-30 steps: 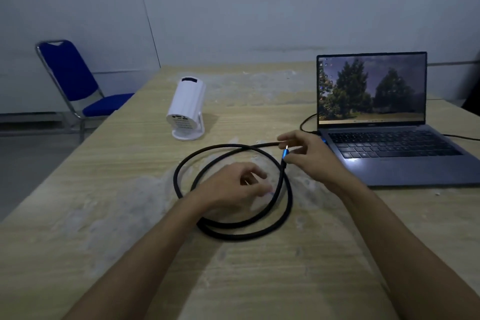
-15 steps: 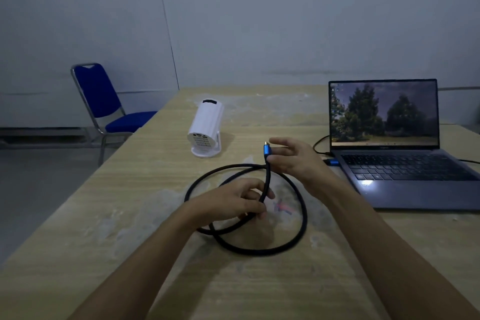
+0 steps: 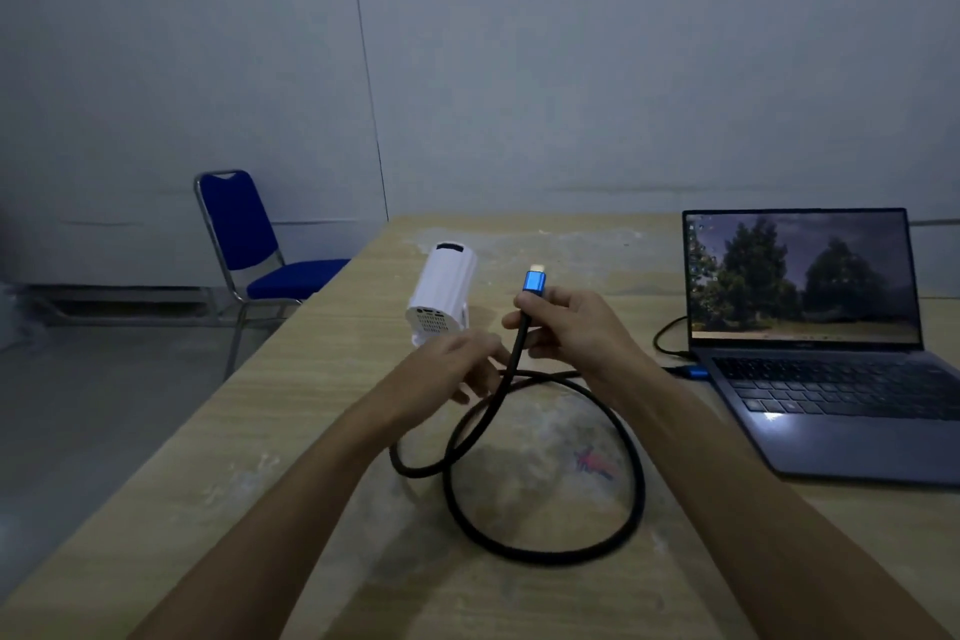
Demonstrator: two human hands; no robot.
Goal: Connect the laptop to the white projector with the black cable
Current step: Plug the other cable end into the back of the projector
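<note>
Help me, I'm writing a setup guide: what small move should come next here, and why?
Probably carry the plug over to the projector and line it up with the ports on its near face. The right hand has a grip on the cable just below the free blue plug, which points up. The other blue plug seems to sit at the laptop already.

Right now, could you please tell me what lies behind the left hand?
Behind the left hand stands the white cylindrical projector on the wooden table; its vented rear face with ports shows. The hand covers its base, so I cannot see how it rests.
</note>
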